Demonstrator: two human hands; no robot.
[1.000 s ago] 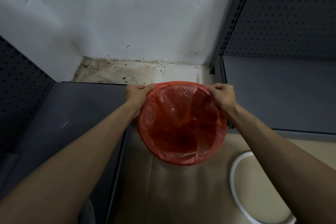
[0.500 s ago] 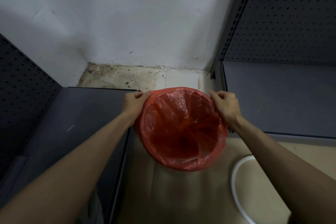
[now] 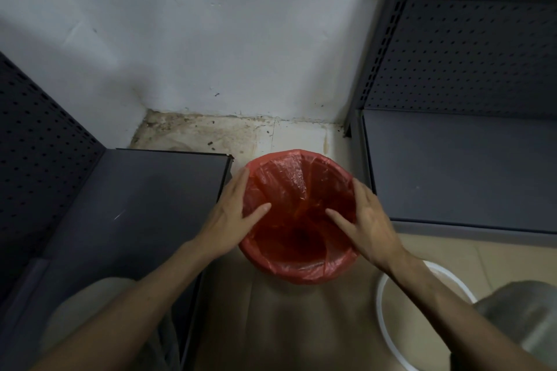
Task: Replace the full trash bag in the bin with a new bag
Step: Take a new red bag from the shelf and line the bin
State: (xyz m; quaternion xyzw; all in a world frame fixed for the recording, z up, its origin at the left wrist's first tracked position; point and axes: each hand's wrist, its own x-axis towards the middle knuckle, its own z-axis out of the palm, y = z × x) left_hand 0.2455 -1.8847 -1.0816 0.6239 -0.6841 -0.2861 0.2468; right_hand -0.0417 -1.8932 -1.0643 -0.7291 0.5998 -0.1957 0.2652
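Note:
A round bin stands on the floor between two shelf units, lined with a red plastic bag [image 3: 297, 190] whose edge is folded over the rim all the way around. The bag looks empty inside. My left hand [image 3: 233, 217] lies flat over the bin's left rim, fingers spread, thumb pointing into the opening. My right hand [image 3: 366, 220] rests on the right rim the same way, index finger reaching down into the bag. Neither hand grips anything.
A white ring [image 3: 388, 337] lies on the beige floor at the lower right. Grey perforated metal shelf units flank the bin, one on the left [image 3: 144, 205] and one on the right [image 3: 458, 166]. A white wall [image 3: 211, 39] with a dirty floor strip is behind.
Both hands let go of the bag's far edge and slid back along the rim toward me, opening flat onto its sides. The view has tilted down, and the bin sits lower in frame.

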